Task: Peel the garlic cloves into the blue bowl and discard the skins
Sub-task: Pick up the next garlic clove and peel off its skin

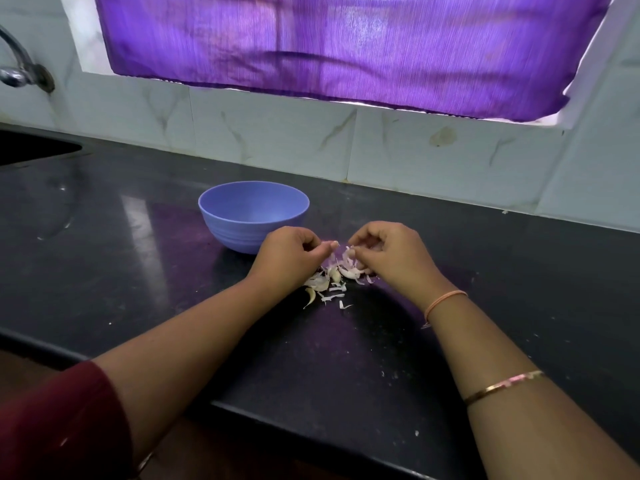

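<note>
Well, mid-frame the right hand [385, 251] curls its fingers round a garlic clove [349, 253]; the left hand [288, 250] curls likewise, on what I cannot tell. Skins [330, 293] lie below them, blue bowl [225, 225] just upper left.

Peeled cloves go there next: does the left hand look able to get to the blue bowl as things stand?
Probably yes. The blue bowl stands upright just beyond the left hand, with nothing between them; the garlic pile lies on the near side.

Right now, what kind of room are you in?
Most likely a home kitchen: a dark counter, a tap near a sink, and garlic being peeled beside a blue bowl.
</note>
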Demonstrator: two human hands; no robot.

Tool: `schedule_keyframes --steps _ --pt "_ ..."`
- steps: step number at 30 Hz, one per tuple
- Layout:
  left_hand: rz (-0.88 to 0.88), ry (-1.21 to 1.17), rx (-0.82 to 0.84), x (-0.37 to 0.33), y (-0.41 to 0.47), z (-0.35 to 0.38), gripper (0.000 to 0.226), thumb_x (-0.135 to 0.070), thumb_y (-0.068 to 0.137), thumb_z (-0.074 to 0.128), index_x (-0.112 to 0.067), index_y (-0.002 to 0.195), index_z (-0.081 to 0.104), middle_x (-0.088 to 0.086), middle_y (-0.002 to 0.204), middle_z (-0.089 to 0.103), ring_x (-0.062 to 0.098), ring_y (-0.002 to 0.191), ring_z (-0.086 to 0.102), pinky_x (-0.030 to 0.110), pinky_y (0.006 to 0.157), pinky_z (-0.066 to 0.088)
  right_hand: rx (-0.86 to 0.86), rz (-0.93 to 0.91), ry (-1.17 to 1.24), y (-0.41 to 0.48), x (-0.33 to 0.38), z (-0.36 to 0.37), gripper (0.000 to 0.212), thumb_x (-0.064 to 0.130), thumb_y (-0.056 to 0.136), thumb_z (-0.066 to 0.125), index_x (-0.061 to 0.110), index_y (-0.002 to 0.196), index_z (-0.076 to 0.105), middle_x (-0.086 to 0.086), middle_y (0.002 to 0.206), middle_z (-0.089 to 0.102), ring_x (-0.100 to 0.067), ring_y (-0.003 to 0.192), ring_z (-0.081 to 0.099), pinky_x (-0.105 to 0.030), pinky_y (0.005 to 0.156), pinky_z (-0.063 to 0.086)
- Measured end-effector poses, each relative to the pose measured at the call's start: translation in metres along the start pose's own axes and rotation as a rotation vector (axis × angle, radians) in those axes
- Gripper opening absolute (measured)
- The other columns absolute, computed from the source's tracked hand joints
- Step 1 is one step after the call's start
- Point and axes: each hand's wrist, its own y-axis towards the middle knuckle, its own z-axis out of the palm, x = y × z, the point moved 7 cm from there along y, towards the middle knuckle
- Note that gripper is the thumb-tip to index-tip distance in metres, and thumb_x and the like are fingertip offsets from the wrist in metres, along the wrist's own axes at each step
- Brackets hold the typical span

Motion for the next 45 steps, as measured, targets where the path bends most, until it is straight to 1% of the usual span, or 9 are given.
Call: schedule_keyframes --steps 4,7,13,17,21,26,33,39,45 --pt "-0.038 0.007 -0.003 0.001 -0.001 0.0 0.037 -0.036 0.08 0.07 -0.011 0.056 0.058 0.004 0.06 0.064 0.009 0.051 0.048 0.023 0.053 0.038 0.051 0.0 -0.028 -0.001 -0.001 0.003 0.022 0.013 0.08 0.071 0.016 0.101 0.068 -0.002 0.091 0.066 -0.023 0.079 0.068 -0.04 0.082 0.055" --pt "-0.05 -0.02 0.0 0.001 -0.002 0.0 0.04 -0.033 0.078 0.073 -0.016 0.05 0.05 0.001 0.06 0.064 0.006 0.051 0.049 0.022 0.054 0.04 -0.006 -0.077 -0.158 0.001 0.005 -0.002 0.019 0.016 0.079 0.071 0.019 0.096 0.065 0.0 0.102 0.056 -0.018 0.086 0.06 -0.034 0.082 0.05" --pt "-0.024 -0.049 -0.005 -0.001 -0.004 0.0 0.029 -0.025 0.077 0.074 -0.015 0.058 0.054 -0.008 0.063 0.064 0.005 0.066 0.062 0.023 0.065 0.049 0.179 -0.133 -0.326 -0.002 0.01 0.011 0.006 0.014 0.079 0.069 0.017 0.085 0.069 0.013 0.071 0.056 0.002 0.06 0.049 -0.007 0.053 0.036" --pt "0.031 -0.089 0.053 -0.005 -0.005 0.005 0.014 -0.014 0.077 0.073 -0.014 0.08 0.06 -0.004 0.079 0.068 0.007 0.074 0.064 0.021 0.069 0.052 0.214 -0.129 -0.367 -0.003 0.006 0.018 0.012 0.016 0.08 0.067 0.019 0.091 0.068 0.006 0.081 0.062 -0.008 0.073 0.055 -0.018 0.063 0.043" --pt "0.08 -0.071 0.106 -0.01 -0.007 0.007 0.016 -0.004 0.082 0.063 -0.018 0.089 0.066 -0.006 0.085 0.068 0.006 0.08 0.063 0.017 0.073 0.049 0.195 -0.128 -0.365 -0.003 0.005 0.019 0.02 0.011 0.08 0.059 0.016 0.096 0.069 0.001 0.083 0.065 -0.012 0.074 0.056 -0.025 0.07 0.046" --pt "0.083 -0.045 0.082 -0.008 -0.006 0.006 0.023 0.0 0.081 0.056 -0.02 0.086 0.067 -0.007 0.082 0.068 0.008 0.071 0.059 0.008 0.06 0.042 0.116 -0.029 -0.099 0.0 0.002 0.008 0.021 0.007 0.078 0.061 0.013 0.096 0.07 0.006 0.071 0.061 -0.006 0.063 0.055 -0.025 0.07 0.05" --pt "0.087 -0.054 0.059 -0.01 -0.005 0.004 0.017 -0.006 0.085 0.056 -0.017 0.09 0.067 -0.014 0.067 0.058 0.001 0.057 0.05 0.006 0.054 0.039 0.038 0.145 0.46 -0.002 -0.01 -0.004 0.012 -0.005 0.083 0.057 0.004 0.084 0.067 -0.009 0.069 0.06 -0.012 0.056 0.055 -0.022 0.056 0.051" --pt "0.077 -0.054 0.067 -0.011 -0.006 0.002 0.017 -0.005 0.086 0.055 -0.016 0.089 0.067 -0.018 0.066 0.056 -0.003 0.055 0.05 0.003 0.053 0.037 0.072 0.137 0.477 -0.004 -0.008 -0.003 0.009 0.004 0.086 0.061 0.011 0.089 0.066 -0.008 0.068 0.059 -0.006 0.051 0.054 -0.018 0.048 0.045" --pt "0.076 -0.053 0.072 -0.012 -0.006 0.002 0.019 -0.003 0.086 0.054 -0.016 0.089 0.067 -0.017 0.066 0.056 -0.003 0.053 0.049 0.004 0.052 0.037 0.081 0.195 0.54 -0.003 -0.01 -0.001 0.02 -0.001 0.09 0.045 0.003 0.088 0.064 -0.012 0.073 0.063 -0.016 0.06 0.059 -0.024 0.054 0.051"
